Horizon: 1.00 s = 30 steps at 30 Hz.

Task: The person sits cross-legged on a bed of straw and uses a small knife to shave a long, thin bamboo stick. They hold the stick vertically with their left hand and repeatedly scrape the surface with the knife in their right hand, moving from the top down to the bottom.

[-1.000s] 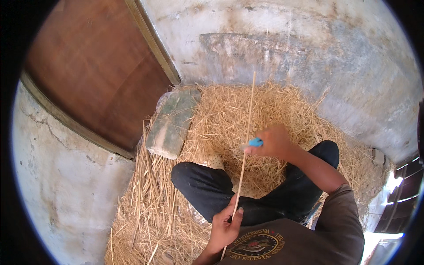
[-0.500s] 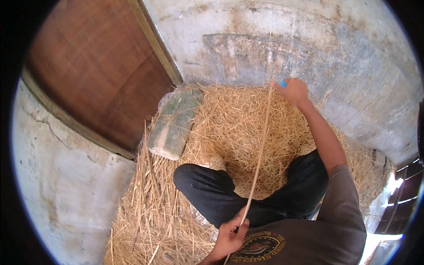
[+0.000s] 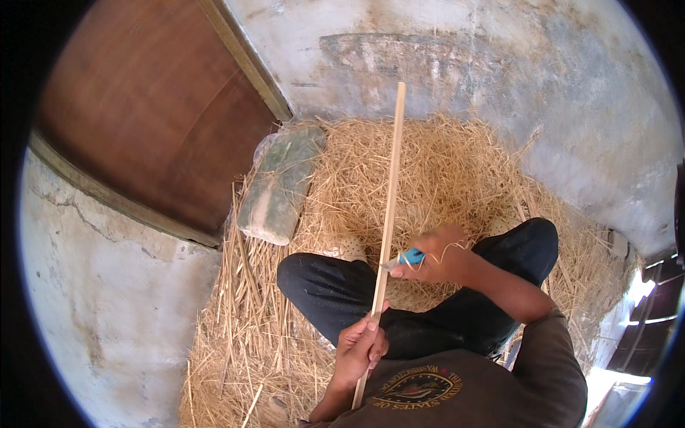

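Note:
A long, pale strip of wood or bamboo (image 3: 394, 164) slants up from my lap toward the far wall. My left hand (image 3: 360, 346) is closed around its lower part, in front of my shirt. In my right hand (image 3: 441, 255) is a blue-handled knife (image 3: 411, 257), its blade against the strip's right side, above the left hand. A thin curled shaving hangs by the right fingers, which are partly blurred. My crossed legs in dark trousers (image 3: 325, 296) lie beneath.
Shavings (image 3: 457, 157) heap up ahead, against a stained wall (image 3: 556, 93). A green-grey block (image 3: 282, 189) lies at the left, beside a brown wooden panel (image 3: 157, 107). Loose thin strips (image 3: 250, 285) are piled below the block.
My right hand has come down from the strip's far end to its middle, beside my lap. My left hand has shifted slightly up, and the strip stands more upright with its broad face showing.

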Available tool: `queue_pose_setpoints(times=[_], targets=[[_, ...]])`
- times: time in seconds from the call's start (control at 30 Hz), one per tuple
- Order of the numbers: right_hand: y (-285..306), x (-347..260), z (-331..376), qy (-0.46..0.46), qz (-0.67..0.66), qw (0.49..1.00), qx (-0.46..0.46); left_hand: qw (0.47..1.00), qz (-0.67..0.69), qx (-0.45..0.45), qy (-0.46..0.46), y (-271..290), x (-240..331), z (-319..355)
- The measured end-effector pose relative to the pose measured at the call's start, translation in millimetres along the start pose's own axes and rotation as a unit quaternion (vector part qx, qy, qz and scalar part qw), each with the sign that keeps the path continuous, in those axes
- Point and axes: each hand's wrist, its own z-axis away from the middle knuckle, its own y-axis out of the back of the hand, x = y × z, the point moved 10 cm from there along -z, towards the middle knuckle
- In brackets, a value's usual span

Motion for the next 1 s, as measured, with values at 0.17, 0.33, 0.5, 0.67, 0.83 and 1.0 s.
queue_pose_setpoints(times=[0.17, 0.33, 0.5, 0.67, 0.83, 1.0], targets=[[10, -5, -14, 0.057, 0.066, 0.994, 0.063, 0.999, -0.022, 0.028, -0.006, -4, 9, 0], [14, -20, -15, 0.064, 0.064, 0.992, 0.083, 0.999, 0.025, 0.019, -0.014, -5, 11, 4], [15, -23, -24, 0.081, 0.055, 0.992, 0.074, 0.999, -0.011, 0.025, -0.027, -7, 16, 4], [26, 9, -43, 0.032, 0.068, 0.987, 0.144, 0.998, -0.055, 0.034, -0.023, -8, 18, 10], [15, -12, -38, 0.05, 0.078, 0.988, 0.12, 0.993, -0.094, 0.049, -0.043, 2, 17, 15], [33, 21, -52, 0.025, 0.087, 0.984, 0.154, 0.987, -0.154, 0.038, -0.031, -4, 13, 15]])
